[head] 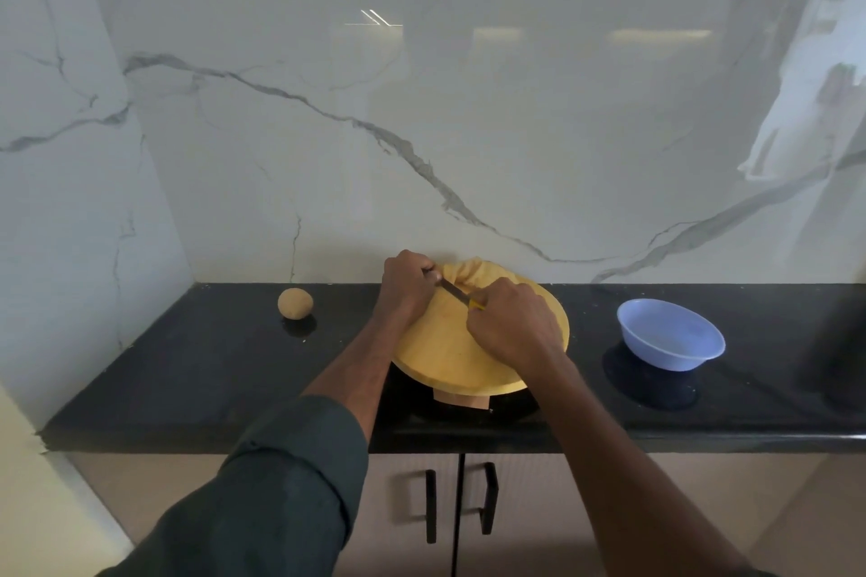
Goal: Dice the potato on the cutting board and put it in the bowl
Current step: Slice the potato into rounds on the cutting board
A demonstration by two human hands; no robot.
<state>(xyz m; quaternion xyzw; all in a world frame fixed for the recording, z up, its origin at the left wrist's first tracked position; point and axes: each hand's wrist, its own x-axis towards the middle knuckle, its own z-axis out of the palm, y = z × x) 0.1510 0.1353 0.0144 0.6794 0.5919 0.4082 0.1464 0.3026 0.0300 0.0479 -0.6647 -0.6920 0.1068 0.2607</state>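
A whole brown potato point(295, 303) lies on the black counter, left of the round yellow cutting board point(450, 361) and apart from it. On the counter to the right stands a light blue bowl point(675, 358) with nothing in it. Over the far part of the board my right hand point(511, 326) grips the yellow handle of a knife point(453, 291). My left hand point(405, 288) has its fingers curled at the blade's far end and seems to pinch it. A bunched yellow cloth point(464, 273) sits at the board's far edge between my hands.
The black counter point(187, 365) ends at a marble wall behind and on the left. The board sits raised on a brown stand point(461, 401). Cabinet doors with black handles point(431, 506) are below the front edge. A dark object point(839, 342) stands at the far right.
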